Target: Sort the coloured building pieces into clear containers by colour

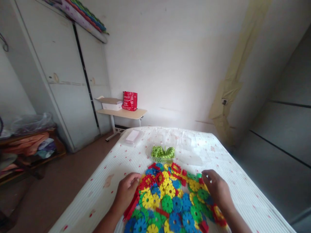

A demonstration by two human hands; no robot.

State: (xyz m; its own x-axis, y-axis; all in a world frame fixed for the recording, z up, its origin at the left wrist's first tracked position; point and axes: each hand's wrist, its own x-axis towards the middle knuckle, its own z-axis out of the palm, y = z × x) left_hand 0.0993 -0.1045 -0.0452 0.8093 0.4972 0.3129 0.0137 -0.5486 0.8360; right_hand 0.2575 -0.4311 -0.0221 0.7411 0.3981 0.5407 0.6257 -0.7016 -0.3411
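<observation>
A pile of flat plastic interlocking discs in red, yellow, blue and green lies on the white bedsheet in front of me. My left hand rests on the pile's left edge, fingers curled down onto red pieces. At the pile's right edge my right hand has its fingers bent onto the green and yellow discs. Whether either hand grips a piece is hidden by the backs of the hands. A cluster of light green pieces sits just beyond the pile.
Clear plastic bags and a clear lidded box lie further up the bed. A small side table with a red bag stands by the far wall. A white wardrobe is at left, cluttered shelves beside it.
</observation>
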